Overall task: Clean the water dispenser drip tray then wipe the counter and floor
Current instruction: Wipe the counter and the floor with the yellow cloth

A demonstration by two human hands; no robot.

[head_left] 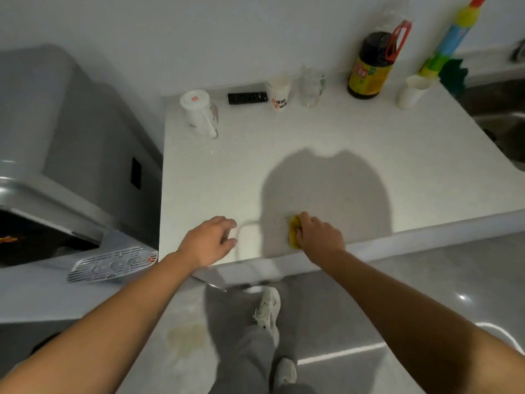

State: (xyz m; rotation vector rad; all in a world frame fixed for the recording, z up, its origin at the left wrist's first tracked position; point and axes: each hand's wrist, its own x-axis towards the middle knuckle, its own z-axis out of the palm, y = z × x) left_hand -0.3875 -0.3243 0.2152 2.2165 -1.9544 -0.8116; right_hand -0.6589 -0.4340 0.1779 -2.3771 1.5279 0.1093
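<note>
A yellow cloth [294, 231] is clenched in the right hand [318, 237] at the bench [369, 166] front edge, the left hand [208, 241] kept open and empty, so drips could be pushed onto the floor [397, 294].

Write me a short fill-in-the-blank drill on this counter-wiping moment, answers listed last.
1. The right hand presses a ____ cloth on the counter.
2. The left hand holds ____.
3. The black remote lies between the lidded jug and a paper ____.
4. The drip tray sits to the ____ of the counter.

Answers: yellow; nothing; cup; left
</note>
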